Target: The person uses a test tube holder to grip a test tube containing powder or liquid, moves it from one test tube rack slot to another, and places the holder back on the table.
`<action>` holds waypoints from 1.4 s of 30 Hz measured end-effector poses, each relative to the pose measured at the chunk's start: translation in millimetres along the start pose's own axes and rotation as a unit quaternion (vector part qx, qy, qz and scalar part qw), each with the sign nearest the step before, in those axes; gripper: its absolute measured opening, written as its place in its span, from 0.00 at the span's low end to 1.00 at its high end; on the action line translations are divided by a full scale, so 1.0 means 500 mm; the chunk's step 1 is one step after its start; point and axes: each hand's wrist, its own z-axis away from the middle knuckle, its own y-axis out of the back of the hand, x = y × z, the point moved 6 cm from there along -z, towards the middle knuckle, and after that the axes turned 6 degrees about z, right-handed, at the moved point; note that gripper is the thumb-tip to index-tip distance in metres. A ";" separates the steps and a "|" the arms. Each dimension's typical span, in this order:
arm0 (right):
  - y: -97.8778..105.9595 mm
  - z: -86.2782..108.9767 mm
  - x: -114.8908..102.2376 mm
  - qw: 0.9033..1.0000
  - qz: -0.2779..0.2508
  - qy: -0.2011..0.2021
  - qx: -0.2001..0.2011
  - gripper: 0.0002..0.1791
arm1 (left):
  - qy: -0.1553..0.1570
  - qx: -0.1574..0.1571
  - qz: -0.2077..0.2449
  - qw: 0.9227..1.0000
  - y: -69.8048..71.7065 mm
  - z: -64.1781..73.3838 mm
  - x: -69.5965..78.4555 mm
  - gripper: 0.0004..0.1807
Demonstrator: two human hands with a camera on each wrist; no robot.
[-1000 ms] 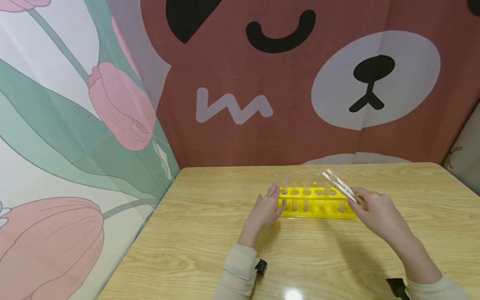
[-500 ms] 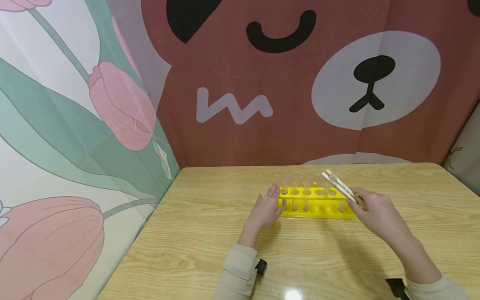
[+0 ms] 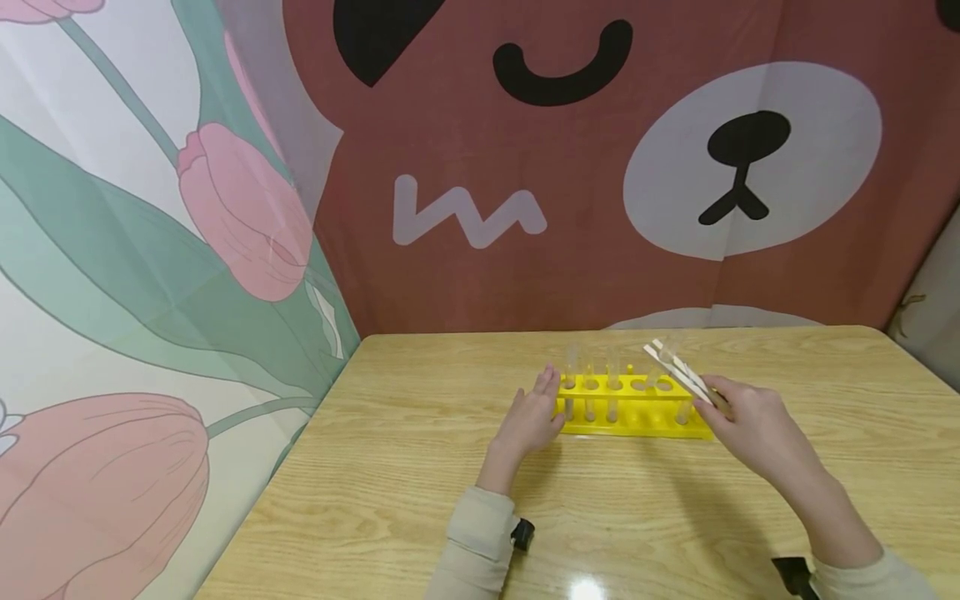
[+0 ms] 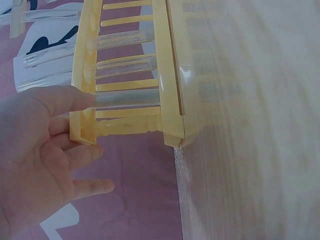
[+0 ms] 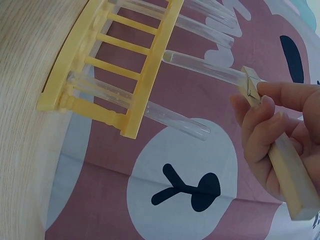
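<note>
A yellow test tube rack [image 3: 630, 396] stands on the table. My left hand [image 3: 528, 421] grips its left end, with the thumb on one side of the upper plate [image 4: 84, 65] and fingers on the other. My right hand [image 3: 757, 421] holds a wooden test tube clamp [image 3: 678, 371] above the rack's right part. Between the clamp's jaws sits a clear test tube [image 5: 205, 67], slanted, its rounded bottom close to the upper plate; whether it has entered a hole I cannot tell. Several clear tubes stand in the rack, with one tube [image 5: 175, 120] at its right end.
The wooden table [image 3: 375, 475] extends on all sides of the rack. Behind it hangs a cloth with a bear face [image 3: 570, 275], and a tulip-patterned cloth [image 3: 150, 250] hangs at the left. A black strap piece [image 3: 522, 535] shows at each wrist.
</note>
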 end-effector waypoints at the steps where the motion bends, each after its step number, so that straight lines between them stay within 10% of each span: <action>1: 0.000 0.000 0.000 1.000 -0.001 0.000 -0.001 0.19 | 0.001 0.000 0.001 1.000 0.000 0.000 0.000 0.34; 42: -0.015 -0.002 -0.004 1.000 0.007 0.003 -0.007 0.18 | 0.001 0.000 0.005 1.000 -0.001 -0.003 -0.001 0.34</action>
